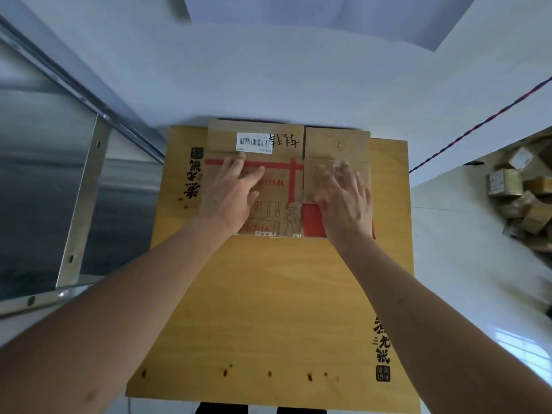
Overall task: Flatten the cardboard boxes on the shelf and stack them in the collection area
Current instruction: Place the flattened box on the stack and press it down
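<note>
A flattened brown cardboard box (280,144) with red print, a barcode label and black handwriting lies at the far end of a yellow wooden table (277,300), against the white wall. My left hand (236,192) presses flat on its left panel with straight, spread fingers. My right hand (343,198) presses flat on its right panel, where clear tape glints under the fingers. Both palms cover the box's lower middle part.
A metal shelf (77,210) with a shiny surface stands at the left. A heap of small cardboard boxes (525,198) lies on the white floor at the right. A red and blue twisted cable (478,124) runs along the right wall.
</note>
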A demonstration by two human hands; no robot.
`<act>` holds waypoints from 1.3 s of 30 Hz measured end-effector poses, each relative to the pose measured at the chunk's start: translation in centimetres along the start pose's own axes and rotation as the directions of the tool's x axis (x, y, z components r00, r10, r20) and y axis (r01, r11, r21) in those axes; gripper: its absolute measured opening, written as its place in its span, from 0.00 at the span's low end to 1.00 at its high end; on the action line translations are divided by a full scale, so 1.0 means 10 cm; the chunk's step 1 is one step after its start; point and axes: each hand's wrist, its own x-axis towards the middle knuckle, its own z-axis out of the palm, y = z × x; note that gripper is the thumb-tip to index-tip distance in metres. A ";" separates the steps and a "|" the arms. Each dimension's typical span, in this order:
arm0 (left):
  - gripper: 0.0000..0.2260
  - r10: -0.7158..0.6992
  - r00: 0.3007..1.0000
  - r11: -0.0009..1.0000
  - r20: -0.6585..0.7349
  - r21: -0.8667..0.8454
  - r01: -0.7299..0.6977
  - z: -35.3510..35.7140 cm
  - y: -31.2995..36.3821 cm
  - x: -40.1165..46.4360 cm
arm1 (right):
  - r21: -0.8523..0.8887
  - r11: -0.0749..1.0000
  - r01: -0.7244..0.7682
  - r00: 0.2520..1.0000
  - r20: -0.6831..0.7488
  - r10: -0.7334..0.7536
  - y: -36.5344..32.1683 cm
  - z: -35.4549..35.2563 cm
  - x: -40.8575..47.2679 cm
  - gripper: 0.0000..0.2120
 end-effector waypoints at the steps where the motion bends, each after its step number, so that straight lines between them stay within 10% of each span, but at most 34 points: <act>1: 0.28 0.016 0.999 1.000 0.051 -0.005 -0.016 0.01 0.01 0.02 | 0.021 0.999 0.029 0.999 0.040 -0.030 -0.04 0.00 0.02 0.30; 32: 0.34 0.004 0.980 0.993 0.200 0.111 -0.027 0.08 -0.03 -0.02 | -0.050 0.995 -0.085 0.984 0.154 0.091 -0.40 0.02 -0.09 0.34; 39: 0.36 0.125 0.980 0.985 0.152 0.103 -0.141 -0.32 0.00 -0.12 | 0.029 0.994 0.102 0.994 0.029 -0.103 -0.59 -0.12 -0.34 0.26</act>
